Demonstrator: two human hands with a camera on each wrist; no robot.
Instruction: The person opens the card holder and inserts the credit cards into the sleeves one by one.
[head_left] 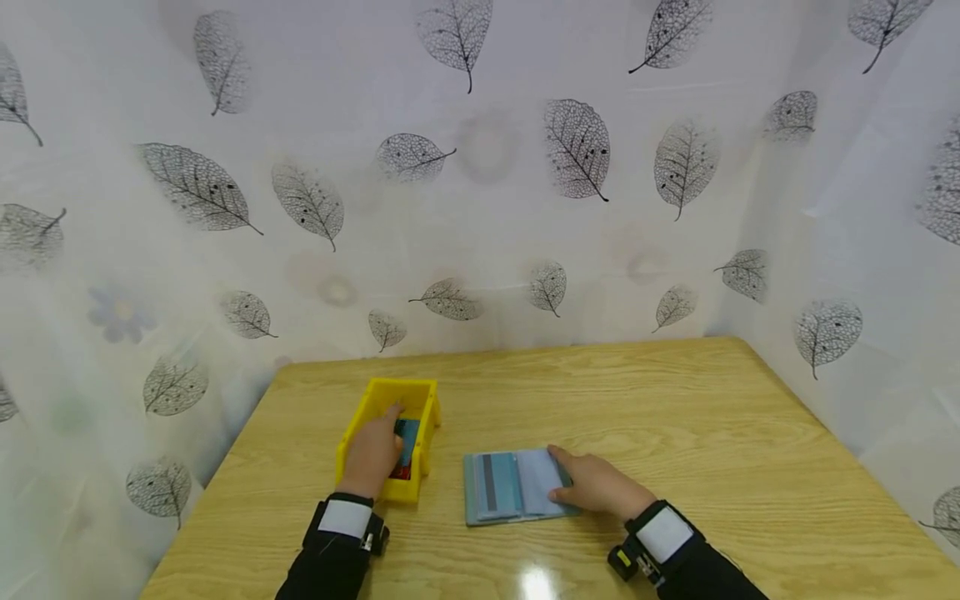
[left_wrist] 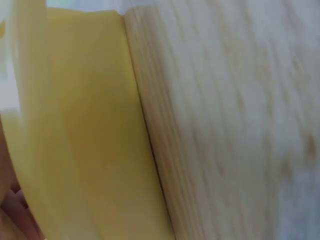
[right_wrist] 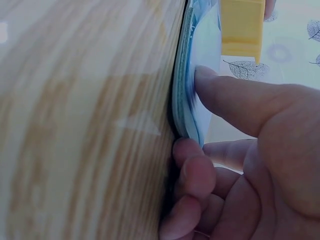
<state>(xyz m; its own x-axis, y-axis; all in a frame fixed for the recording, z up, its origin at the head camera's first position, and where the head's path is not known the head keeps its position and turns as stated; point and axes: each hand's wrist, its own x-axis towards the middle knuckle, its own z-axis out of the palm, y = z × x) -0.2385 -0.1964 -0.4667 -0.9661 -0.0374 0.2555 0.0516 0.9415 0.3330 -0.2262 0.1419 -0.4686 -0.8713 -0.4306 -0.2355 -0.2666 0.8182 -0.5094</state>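
My left hand (head_left: 372, 454) reaches down into a yellow plastic bin (head_left: 401, 492), its index finger stretched toward the back wall. Beside the thumb, a blue-green card-like item (head_left: 407, 437) with a red part lies in the bin; my other left fingers are mostly hidden. An open card holder (head_left: 471, 492) with a pale green cover lies flat on the table, showing clear sleeves and a blue card with a dark stripe (head_left: 490, 483). My right hand (head_left: 600, 485) grips its right side, the thumb (right_wrist: 230, 95) pressing the page and other fingers curled at the edge.
The wooden table (head_left: 637, 400) has its back edge against a white curtain (head_left: 510, 233) printed with leaves, which also hangs along both sides. To the left of the card holder stands the bin, a short gap between them. Both wrists wear black straps with cameras.
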